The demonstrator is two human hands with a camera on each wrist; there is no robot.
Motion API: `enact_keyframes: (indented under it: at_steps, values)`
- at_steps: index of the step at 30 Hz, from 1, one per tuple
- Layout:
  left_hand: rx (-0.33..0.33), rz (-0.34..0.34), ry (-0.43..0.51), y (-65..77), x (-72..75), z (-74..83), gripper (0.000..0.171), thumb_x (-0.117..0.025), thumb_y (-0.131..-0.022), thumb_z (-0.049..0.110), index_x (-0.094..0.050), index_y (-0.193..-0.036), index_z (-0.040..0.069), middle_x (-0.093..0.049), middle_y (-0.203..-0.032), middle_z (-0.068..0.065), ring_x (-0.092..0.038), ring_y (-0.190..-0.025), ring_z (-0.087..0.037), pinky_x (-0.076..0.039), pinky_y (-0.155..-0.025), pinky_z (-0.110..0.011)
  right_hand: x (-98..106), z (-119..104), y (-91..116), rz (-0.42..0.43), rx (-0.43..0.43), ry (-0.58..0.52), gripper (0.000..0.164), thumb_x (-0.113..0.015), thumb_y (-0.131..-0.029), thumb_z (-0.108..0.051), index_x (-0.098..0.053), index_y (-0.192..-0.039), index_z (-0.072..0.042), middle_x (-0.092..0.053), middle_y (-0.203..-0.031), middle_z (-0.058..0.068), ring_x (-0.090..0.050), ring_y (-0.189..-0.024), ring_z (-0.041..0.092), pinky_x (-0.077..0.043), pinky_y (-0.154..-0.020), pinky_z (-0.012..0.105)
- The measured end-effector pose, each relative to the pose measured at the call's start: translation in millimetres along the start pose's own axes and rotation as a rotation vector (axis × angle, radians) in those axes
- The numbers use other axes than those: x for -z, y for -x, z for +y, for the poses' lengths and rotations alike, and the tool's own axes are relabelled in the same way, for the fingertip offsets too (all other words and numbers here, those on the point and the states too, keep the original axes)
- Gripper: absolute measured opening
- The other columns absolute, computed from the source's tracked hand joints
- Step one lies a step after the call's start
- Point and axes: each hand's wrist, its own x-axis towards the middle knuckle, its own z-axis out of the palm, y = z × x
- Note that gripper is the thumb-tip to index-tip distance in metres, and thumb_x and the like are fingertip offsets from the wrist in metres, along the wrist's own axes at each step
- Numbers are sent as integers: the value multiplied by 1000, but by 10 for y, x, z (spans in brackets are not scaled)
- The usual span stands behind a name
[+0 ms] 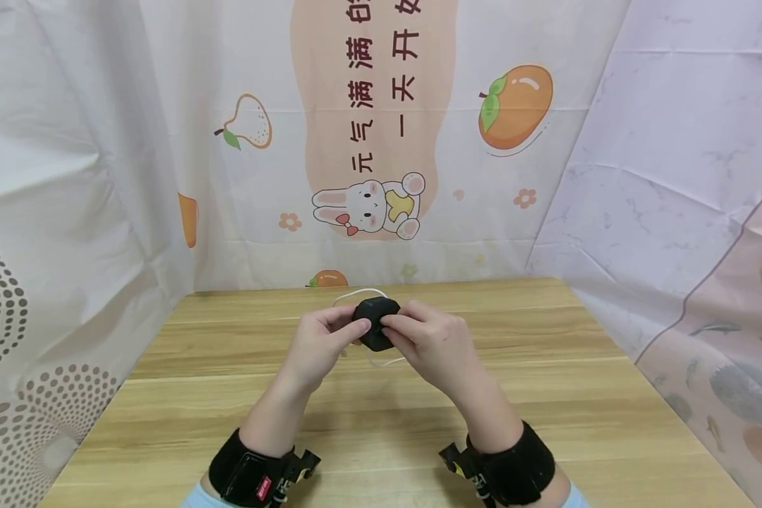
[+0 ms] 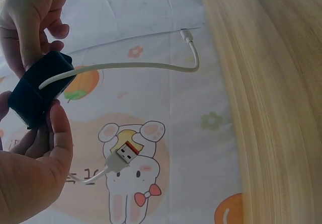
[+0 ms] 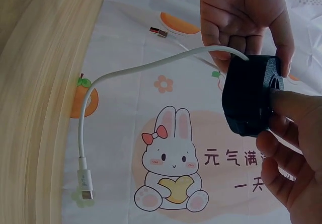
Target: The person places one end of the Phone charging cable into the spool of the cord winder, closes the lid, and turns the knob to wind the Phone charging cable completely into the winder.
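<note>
Above the wooden table, both hands hold a black, faceted cable winder [image 1: 375, 331]. My left hand [image 1: 317, 346] grips its left edge, thumb on the near face and fingers behind. From the other side my right hand [image 1: 434, 342] pinches it, with thumb and fingertips at the middle of the near face. A white cable [image 3: 151, 67] comes out of the winder and hangs loose on both sides. One end carries a USB-A plug [image 2: 126, 153]; the other has a slim USB-C plug [image 3: 86, 186]. The near face is partly hidden by fingertips.
The wooden table [image 1: 381, 437] spreads beneath both forearms. A printed curtain [image 1: 254, 204] with a rabbit and fruit hangs along its back edge, and pale cloth sheets [image 1: 57, 176] line the sides. Each wrist wears a black strap [image 1: 511, 466] with a small camera.
</note>
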Motion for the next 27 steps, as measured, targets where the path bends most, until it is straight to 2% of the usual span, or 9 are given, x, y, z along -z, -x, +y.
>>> enact_keyframes:
  at_steps: [4,10,14,21,23,27]
  values:
    - [5,-3,15,5,-4,10,27,-74,-94,12,-75,-116,-3,-75,-100,-16,-70,-86,-21,-53,-68,-26,-7,-1,0,13,1,8,12,-86,-83,-14,-79,-92,-13,-64,-83,-3,-64,-64,13,-53,-51,29]
    - [-5,-14,6,12,6,9,27,-73,-95,14,-75,-118,2,-75,-103,-13,-71,-92,-24,-49,-61,-24,-1,-10,-5,27,-2,12,12,-86,-82,-14,-79,-91,-12,-65,-83,-2,-64,-63,13,-53,-51,29]
    - [-21,-29,8,8,16,-6,28,-74,-95,14,-75,-120,3,-75,-104,-13,-72,-96,-25,-50,-63,-24,-4,-10,-3,24,-7,16,11,-86,-82,-14,-79,-91,-12,-64,-83,-2,-64,-63,13,-53,-51,29]
    - [-31,-28,10,9,25,-12,29,-74,-94,14,-75,-121,3,-75,-105,-13,-71,-92,-22,-46,-57,-23,-7,-9,2,28,-5,21,11,-86,-82,-13,-79,-91,-13,-64,-82,-2,-63,-63,13,-52,-50,29]
    - [-28,-30,23,9,23,-7,29,-74,-94,13,-74,-121,2,-75,-106,-14,-72,-95,-23,-51,-62,-23,-4,-12,0,32,-5,22,11,-86,-82,-13,-79,-91,-13,-64,-82,-3,-63,-63,13,-53,-50,28]
    - [-15,-36,55,5,19,-9,31,-74,-94,11,-72,-122,-1,-74,-109,-17,-72,-101,-28,-58,-79,-31,-1,-18,-2,37,-2,29,11,-86,-82,-13,-79,-91,-13,-64,-82,-3,-63,-62,13,-53,-50,28]
